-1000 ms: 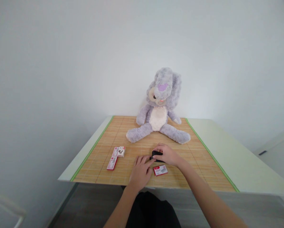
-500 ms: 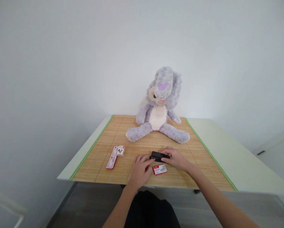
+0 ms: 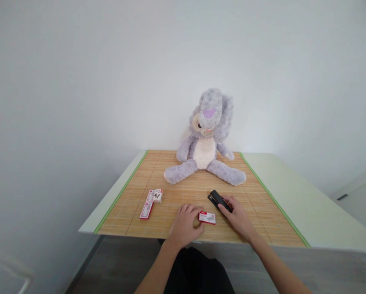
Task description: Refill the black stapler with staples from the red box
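A black stapler (image 3: 217,199) lies slanted on the bamboo mat, its far end pointing up and to the left. My right hand (image 3: 237,216) is closed round its near end, thumb on one side and fingers on the other. Just left of it is a small red and white box of staples (image 3: 207,218), flat on the mat. The thumb and forefinger of my left hand (image 3: 185,224) are closed about the left end of this box.
Two flat red and white boxes (image 3: 146,210) lie in a line on the left, with a small white box (image 3: 158,196) against them. A grey plush rabbit (image 3: 205,153) sits at the back, legs spread. The green-edged bamboo mat (image 3: 176,196) covers much of the white table (image 3: 293,183).
The stapler has swung from lying crosswise to a slant and moved right with my right hand. My left hand has left the stapler and come to the staples box.
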`<state>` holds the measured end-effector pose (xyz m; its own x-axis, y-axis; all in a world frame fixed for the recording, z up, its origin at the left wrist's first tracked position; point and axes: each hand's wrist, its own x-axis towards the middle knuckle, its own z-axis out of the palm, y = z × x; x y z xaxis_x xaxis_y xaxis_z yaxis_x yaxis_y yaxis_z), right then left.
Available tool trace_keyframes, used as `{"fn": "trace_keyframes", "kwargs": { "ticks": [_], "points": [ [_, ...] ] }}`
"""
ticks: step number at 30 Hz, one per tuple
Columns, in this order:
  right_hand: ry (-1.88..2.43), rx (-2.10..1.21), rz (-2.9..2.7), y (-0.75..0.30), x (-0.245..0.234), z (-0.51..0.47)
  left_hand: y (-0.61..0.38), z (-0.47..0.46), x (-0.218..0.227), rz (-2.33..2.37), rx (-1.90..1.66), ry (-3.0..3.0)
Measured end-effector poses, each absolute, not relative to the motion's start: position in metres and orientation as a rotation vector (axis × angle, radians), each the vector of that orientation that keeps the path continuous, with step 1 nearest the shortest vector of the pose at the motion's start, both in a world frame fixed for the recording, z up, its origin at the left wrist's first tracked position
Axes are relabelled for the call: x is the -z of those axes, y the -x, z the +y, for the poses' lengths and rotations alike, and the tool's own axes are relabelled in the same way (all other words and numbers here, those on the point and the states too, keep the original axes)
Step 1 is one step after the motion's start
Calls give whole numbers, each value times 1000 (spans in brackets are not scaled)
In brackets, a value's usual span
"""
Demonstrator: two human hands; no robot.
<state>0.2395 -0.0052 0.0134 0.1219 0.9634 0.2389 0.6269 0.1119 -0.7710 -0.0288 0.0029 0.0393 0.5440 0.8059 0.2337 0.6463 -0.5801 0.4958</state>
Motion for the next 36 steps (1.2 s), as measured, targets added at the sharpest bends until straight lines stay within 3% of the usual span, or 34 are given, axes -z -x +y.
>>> {"fn": "trace_keyframes", "kwargs": {
  "ticks": [15, 36],
  "points": [
    [1726, -402, -1497, -223, -11, -24, 26, -1, -35, 1352, -725, -2418],
    [1545, -936, -1611, -244, -5, -40, 27, 17, -26, 1234, -670, -2372]
  ]
}}
